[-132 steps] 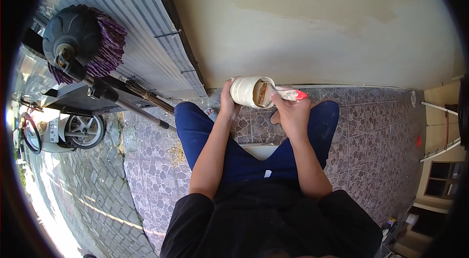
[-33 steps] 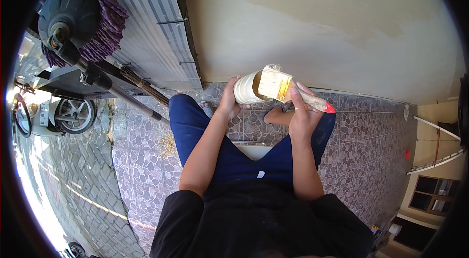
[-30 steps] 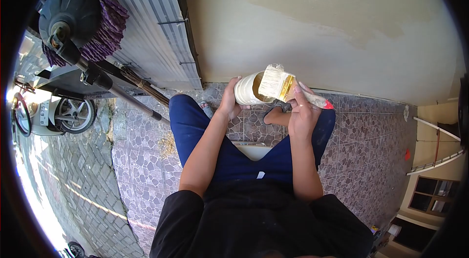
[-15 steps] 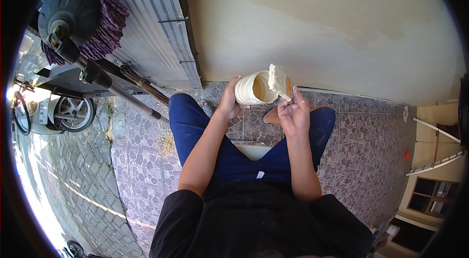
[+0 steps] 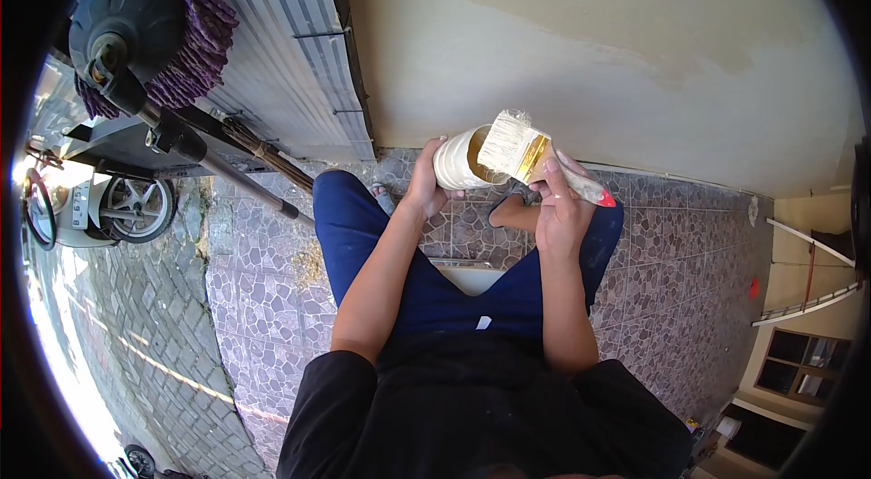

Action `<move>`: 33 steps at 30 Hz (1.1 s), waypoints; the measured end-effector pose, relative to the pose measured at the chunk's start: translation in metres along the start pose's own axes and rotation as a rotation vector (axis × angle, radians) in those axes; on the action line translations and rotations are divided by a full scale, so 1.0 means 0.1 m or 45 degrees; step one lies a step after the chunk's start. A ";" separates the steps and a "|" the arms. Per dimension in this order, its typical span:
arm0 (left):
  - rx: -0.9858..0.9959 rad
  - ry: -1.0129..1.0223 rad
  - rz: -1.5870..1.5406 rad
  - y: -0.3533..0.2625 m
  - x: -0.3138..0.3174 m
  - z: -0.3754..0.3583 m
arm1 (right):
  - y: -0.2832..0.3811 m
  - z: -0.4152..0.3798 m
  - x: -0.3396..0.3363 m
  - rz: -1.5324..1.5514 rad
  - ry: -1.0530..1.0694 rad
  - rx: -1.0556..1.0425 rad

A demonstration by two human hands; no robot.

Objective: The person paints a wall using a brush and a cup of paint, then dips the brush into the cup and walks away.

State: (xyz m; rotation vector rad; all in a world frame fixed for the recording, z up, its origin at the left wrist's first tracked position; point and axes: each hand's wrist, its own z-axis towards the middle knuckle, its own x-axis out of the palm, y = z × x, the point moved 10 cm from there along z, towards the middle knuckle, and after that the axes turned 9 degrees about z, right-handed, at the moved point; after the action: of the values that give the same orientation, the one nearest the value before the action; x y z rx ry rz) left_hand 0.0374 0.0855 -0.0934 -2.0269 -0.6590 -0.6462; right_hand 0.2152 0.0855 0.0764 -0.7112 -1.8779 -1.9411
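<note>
My left hand is closed round the side of a cream paint can, which tilts with its mouth toward the right. In my right hand I grip a wide paintbrush by its pale, red-tipped handle. Cream paint coats the bristles, and a gold-coloured ferrule shows below them. The bristles point up and left, overlapping the can's rim in this view. Part of the can's opening is hidden behind the brush.
Ahead stands a cream wall with a darker, damp-looking patch. A purple mop and a bundle of sticks lean at left by a corrugated metal panel. A parked motorbike is farther left, on paving.
My right hand has turned the paintbrush over, so its ferrule and red-tipped handle now show. The bristles have shifted slightly left over the can's mouth. The left hand stays nearly still.
</note>
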 end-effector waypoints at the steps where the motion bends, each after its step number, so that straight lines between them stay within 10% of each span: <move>1: 0.006 -0.027 -0.003 -0.01 -0.02 0.00 | 0.10 -0.02 0.06 -0.164 0.047 -0.111; 8: 0.099 -0.079 -0.034 -0.09 -0.06 0.02 | 0.61 -0.18 0.70 -0.831 0.492 -0.716; 15: 0.141 -0.050 -0.022 -0.08 -0.11 0.04 | 0.64 -0.23 1.00 -1.019 0.624 -0.695; 24: 0.163 -0.060 -0.112 -0.18 -0.11 -0.03 | 0.07 0.30 0.35 -0.078 0.109 -0.028; 33: 0.251 -0.070 -0.232 -0.45 -0.21 -0.06 | 0.59 0.86 1.69 -0.042 0.367 -0.437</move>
State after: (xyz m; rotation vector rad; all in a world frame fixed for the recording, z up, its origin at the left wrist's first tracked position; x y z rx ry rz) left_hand -0.0094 0.0973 -0.0781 -1.8208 -0.9123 -0.6071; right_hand 0.1208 0.1833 0.2213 -0.4600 -1.4139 -2.2758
